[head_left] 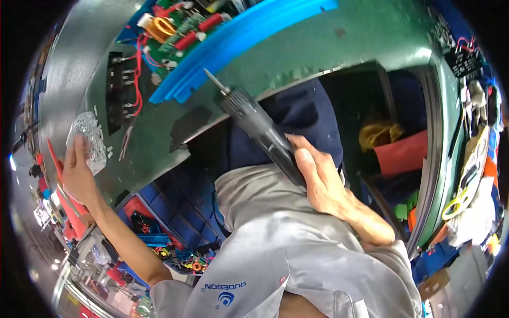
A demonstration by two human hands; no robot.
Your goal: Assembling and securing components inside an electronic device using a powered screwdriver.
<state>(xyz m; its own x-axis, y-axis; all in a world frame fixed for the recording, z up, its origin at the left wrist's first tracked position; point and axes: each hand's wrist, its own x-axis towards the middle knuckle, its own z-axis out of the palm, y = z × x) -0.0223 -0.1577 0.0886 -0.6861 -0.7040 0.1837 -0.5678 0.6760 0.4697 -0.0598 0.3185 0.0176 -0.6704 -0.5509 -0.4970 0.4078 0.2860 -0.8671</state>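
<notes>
My right hand [323, 177] is wrapped round the rear of a black electric screwdriver [260, 124]. Its thin metal bit [214, 81] points up and left, its tip just below the edge of a blue metal housing [249, 37]. At the far left, my left hand [79, 172] reaches onto a clear plastic bag [91, 139] of small shiny parts, fingers stretched out and slightly apart. Their tips touch the bag; nothing shows in them. Inside the blue housing lies a green circuit board [177, 40] with red and yellow components.
A black terminal strip [114, 90] with red wires lies left of the housing, above some tweezers [126, 142]. The green bench [350, 40] has a chipped front edge. Below it are a blue parts bin [180, 212] and a drawer with a pink sheet [400, 153] and yellow cloth [379, 136].
</notes>
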